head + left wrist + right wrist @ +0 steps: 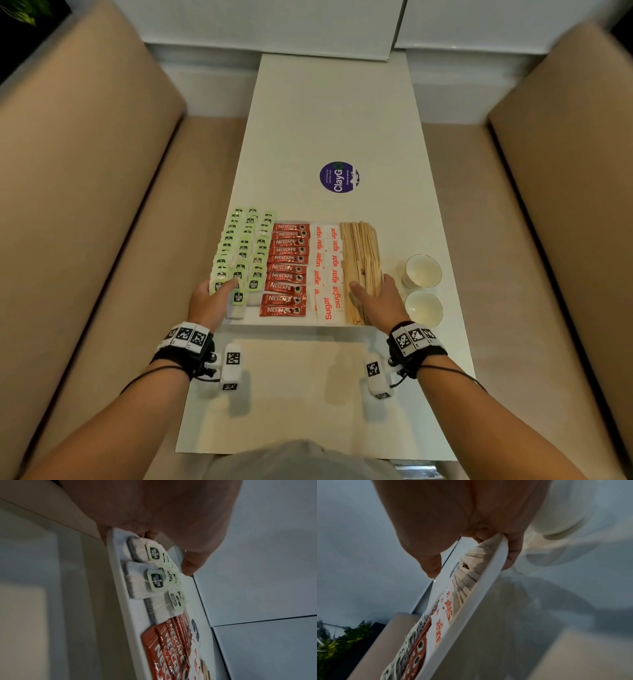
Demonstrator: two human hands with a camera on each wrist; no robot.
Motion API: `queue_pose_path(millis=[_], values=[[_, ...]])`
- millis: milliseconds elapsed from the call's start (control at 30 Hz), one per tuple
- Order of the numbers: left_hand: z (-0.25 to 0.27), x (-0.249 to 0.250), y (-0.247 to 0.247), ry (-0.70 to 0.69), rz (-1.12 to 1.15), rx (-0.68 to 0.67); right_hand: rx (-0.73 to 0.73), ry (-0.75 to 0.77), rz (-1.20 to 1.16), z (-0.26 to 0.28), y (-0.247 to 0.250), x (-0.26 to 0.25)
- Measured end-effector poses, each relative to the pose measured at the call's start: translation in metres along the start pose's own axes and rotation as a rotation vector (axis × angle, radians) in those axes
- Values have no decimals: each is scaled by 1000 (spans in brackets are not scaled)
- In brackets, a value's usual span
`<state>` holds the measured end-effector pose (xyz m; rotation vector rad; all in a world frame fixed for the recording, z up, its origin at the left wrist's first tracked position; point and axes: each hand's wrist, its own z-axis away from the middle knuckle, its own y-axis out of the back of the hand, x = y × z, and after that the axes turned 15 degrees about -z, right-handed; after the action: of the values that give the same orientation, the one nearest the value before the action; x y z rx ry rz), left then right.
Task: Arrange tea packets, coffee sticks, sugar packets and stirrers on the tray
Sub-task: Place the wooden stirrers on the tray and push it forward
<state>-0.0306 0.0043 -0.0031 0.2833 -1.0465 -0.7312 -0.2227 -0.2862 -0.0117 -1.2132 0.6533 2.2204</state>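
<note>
On the white desk (pixel 308 120), near its 6 o'clock end, the white tray (pixel 481 588) holds 4 groups side by side: green-tagged tea packets (pixel 239 253) at 9 o'clock, red Nescafe coffee sticks (pixel 287 267) next, white sugar packets (pixel 325 267), then wooden stirrers (pixel 361 260) at 3 o'clock. Left hand (pixel 209 301) grips the tray's left rim, thumb over the tea; right hand (pixel 380 298) grips the right rim, thumb over the stirrers, other fingers (pixel 511 559) curled underneath. 2 small cups (pixel 423 270) stand off the tray at 3 o'clock. Judging by this, sorting looks finished; only setting the tray in place seems left.
</note>
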Motion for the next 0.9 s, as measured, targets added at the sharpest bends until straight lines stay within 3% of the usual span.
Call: queue_pose_path(millis=[467,733,900], values=[[6,63,35,-140,100,44,5,187,-45,-2,8,-63],[-3,107,41,-133,101,44,41,199,-3,-35,1,-89],[-36,128,44,-134,72,26,53,190,-5,-62,-7,-107]])
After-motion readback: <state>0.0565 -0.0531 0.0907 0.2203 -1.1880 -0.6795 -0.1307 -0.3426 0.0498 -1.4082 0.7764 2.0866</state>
